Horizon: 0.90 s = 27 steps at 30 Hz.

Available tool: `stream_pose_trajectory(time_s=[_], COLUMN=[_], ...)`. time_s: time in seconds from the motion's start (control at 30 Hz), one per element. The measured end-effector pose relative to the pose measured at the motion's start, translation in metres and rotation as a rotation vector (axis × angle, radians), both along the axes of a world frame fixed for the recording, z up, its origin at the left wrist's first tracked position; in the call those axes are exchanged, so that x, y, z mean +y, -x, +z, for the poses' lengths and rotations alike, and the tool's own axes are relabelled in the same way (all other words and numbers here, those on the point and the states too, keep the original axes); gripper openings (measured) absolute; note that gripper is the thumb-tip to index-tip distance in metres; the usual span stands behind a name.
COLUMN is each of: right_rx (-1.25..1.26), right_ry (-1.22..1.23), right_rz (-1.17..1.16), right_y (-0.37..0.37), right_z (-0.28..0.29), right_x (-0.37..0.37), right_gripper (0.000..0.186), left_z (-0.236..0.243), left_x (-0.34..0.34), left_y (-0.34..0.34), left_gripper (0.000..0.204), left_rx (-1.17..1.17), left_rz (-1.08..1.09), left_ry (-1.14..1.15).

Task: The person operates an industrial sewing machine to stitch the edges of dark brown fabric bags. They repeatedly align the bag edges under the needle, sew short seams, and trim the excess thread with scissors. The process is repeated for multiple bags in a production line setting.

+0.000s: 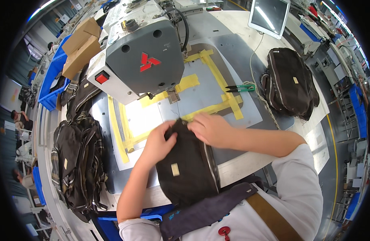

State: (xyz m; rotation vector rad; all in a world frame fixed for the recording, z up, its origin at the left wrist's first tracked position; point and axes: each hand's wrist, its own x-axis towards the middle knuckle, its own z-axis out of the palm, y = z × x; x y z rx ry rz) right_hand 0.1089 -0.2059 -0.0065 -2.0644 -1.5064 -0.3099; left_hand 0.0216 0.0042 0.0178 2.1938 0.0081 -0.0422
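Observation:
My left hand [160,140] grips the upper left corner of a black fabric bag piece [187,168], which has a pale label and a zip along its right side. My right hand [205,128] holds the top of the same piece, its fingertips pinched at the edge. The piece lies over the near table edge toward my lap, below a sewing machine head [142,60]. Under the needle area is a plate [132,116] bordered with yellow tape. Green-handled snips [243,88] lie at its right.
Black bag pieces are piled at the left [78,164] and right [293,82]. A blue bin [48,98] and cardboard box [80,44] stand at back left. A screen [267,16] sits at back right, with a cord [253,56] running down. Other people work at far left.

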Motion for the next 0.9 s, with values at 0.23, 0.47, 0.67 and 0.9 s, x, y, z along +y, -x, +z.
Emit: stream_pose_trajectory(time_s=[0.23,0.47,0.67,0.9], right_rx=[-0.175,-0.183,-0.152,-0.434], right_ry=[-0.049,0.198,0.095,0.260], right_rz=[-0.189,-0.516,-0.230,0.104], right_y=[-0.030,-0.089,-0.040,-0.051], right_z=[0.021,0.006,0.039,0.056], right_x=[-0.058,-0.110,-0.038,0.020], right_gripper=[0.023,0.022,0.017,0.024], left_z=[0.004,0.000,-0.004,-0.003], left_x=[0.007,0.004,0.006,0.007], left_y=[0.030,0.026,0.028,0.028], left_gripper=[0.031,0.029,0.028,0.027], left_rx=[0.152,0.184,0.163,0.133], left_rz=[-0.042,-0.026,0.002,-0.015], left_ry=[0.235,0.380,0.369,0.369])
